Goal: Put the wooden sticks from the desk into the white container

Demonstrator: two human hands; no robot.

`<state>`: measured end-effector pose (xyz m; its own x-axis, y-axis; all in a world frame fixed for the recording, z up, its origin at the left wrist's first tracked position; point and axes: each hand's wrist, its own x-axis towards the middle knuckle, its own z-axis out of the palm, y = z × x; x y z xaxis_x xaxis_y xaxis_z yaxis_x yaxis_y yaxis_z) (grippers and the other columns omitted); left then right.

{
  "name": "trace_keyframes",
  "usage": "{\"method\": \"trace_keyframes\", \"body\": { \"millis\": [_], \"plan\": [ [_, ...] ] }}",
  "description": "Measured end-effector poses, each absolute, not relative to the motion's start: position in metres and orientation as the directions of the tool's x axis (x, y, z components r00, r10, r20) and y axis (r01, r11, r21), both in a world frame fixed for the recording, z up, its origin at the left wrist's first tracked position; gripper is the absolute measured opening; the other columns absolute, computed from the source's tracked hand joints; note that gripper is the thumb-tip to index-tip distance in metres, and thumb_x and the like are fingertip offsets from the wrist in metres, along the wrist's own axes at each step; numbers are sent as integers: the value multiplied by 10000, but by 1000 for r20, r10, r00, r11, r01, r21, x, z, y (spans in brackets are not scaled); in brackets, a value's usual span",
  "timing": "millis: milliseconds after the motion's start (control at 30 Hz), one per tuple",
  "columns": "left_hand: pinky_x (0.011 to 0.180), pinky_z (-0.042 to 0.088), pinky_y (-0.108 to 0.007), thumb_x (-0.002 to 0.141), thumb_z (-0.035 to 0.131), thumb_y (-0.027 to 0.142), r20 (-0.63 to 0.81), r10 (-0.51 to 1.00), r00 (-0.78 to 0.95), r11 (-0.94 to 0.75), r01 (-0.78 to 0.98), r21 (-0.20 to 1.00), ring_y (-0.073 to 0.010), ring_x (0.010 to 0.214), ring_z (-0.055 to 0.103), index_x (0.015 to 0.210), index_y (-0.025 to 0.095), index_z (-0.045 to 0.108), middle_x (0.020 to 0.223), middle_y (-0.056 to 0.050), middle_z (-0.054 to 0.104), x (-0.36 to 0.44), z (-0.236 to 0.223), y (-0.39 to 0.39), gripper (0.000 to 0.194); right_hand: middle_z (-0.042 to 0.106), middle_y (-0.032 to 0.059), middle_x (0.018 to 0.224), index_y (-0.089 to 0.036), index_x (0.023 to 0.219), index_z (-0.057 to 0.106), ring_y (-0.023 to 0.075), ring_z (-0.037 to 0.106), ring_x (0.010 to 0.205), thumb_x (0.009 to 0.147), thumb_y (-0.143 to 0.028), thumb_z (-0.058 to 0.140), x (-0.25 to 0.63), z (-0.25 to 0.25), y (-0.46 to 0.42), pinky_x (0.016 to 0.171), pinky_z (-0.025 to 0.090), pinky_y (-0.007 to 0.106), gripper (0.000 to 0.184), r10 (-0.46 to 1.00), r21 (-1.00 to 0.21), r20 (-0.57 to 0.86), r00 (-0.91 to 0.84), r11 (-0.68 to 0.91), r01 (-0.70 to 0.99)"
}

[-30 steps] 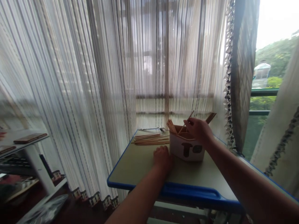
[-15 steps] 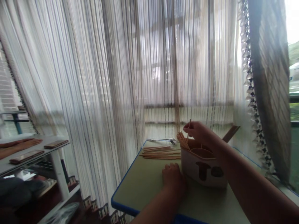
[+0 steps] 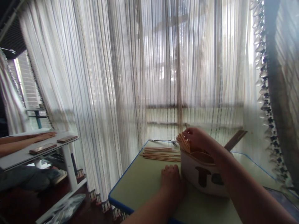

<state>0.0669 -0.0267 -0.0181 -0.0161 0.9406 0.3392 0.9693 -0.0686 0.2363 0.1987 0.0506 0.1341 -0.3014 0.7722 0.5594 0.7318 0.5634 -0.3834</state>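
"What's changing?"
"The right hand [image 3: 198,138] is sitting lower than before — it's pinching a thin stick [image 3: 186,126] beside the bundle [image 3: 183,143] leaning in the container [image 3: 193,171]."
"And the left hand [image 3: 171,179]?"
"Curling on the table [image 3: 140,178] beside it; I'm not able to tell whether it's gripping anything."
"Materials?"
"The container is showing smooth, pale sides — tan inside; the bundle's slender, woody sticks are fanning."

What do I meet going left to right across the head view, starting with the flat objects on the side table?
Nearer flat object, farther flat object, loose lying sticks, bundle of sticks standing in the container, right hand, flat brown strips, bell-shaped curtain trim.
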Motion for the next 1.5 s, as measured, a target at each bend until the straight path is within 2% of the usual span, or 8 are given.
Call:
{"method": "trace_keyframes", "body": {
  "millis": [167,333,500,900,1067,1233,1333,1500],
  "plan": [
    [794,360,-397,720,434,340,336,942,-11,-68,973,221,-244,926,463,943,186,498,955,-100,542,67,-18,-27,279,603,36,576,-163,637,606,105,496,497,751,-370,444,200,144,43,490,295,221,287,678,-313,692,-247,591,744],
    [771,371,-385,707,449,351,351,936,-15,-71,970,233,-242,901,471,896,190,514,935,-93,549,66,-20,-24,258,572,28,509,-176,551,607,100,438,433,697,-380,490,201,135,53,446,248,236,276,761,-208,547,-347,526,825],
    [776,373,-366,711,449,351,356,934,-22,-70,967,244,-233,908,474,897,194,521,939,-90,551,66,-20,-25,254,547,16,448,-188,521,625,100,435,398,651,-289,512,205,127,59,438,255,240,199,848,-209,333,-412,492,845],
    [745,379,-373,720,426,377,405,914,35,-122,973,193,-238,879,474,879,193,534,903,-90,560,63,-31,-17,267,605,61,569,-183,605,653,128,488,475,777,-363,422,208,143,39,479,302,260,340,813,-255,364,-454,556,791],
    [734,378,-376,725,415,380,405,913,38,-119,977,177,-238,867,474,873,191,537,895,-90,557,64,-32,-16,269,563,54,512,-184,546,621,125,464,463,754,-401,468,197,134,36,483,293,264,337,807,-212,331,-488,568,795],
    [759,379,-369,726,425,403,379,925,22,-106,973,203,-235,895,473,898,184,532,918,-90,556,62,-31,-16,299,605,76,612,-161,588,620,126,480,506,766,-255,440,196,140,27,501,296,264,270,776,-100,399,-488,566,818],
    [777,379,-356,726,433,417,351,936,-14,-71,971,229,-231,920,471,927,178,524,954,-91,554,60,-29,-17,325,617,77,653,-164,646,629,150,516,572,770,-232,438,196,150,11,542,322,269,238,690,-23,559,-459,566,824],
    [822,362,-327,724,443,454,333,938,-96,9,968,251,-225,976,455,996,168,498,1008,-103,546,58,-28,-18,398,613,40,739,-183,881,596,153,541,653,805,-357,412,186,134,-21,608,385,273,264,444,-179,870,-212,686,705]
  ]
}}
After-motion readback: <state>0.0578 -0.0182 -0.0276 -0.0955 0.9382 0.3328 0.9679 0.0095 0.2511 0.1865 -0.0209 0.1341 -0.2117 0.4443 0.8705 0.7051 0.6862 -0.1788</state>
